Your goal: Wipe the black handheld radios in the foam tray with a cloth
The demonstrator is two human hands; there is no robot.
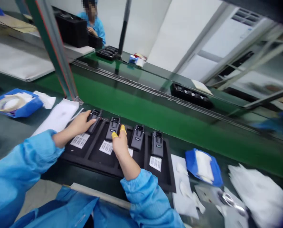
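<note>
Four-sectioned is the black foam tray (90,155), which holds several black handheld devices with small labels on them. My left hand (81,123) is closed on the leftmost device (94,123), thumb across its face and fingers along its left edge. My right hand (121,142), with yellow finger covers on the thumb and a finger, grips the second device (111,129) at its lower right. Two more devices, the third (137,138) and the rightmost (157,145), lie untouched. White printed label sheets (79,141) lie below the devices in the tray.
A blue bin (25,109) with a tape roll stands at left, beside white paper (58,115). To the right are another blue bin (190,161), a metal object (228,199) and a white bag pile (257,190). A co-worker (98,28) sits beyond the green partition (141,107).
</note>
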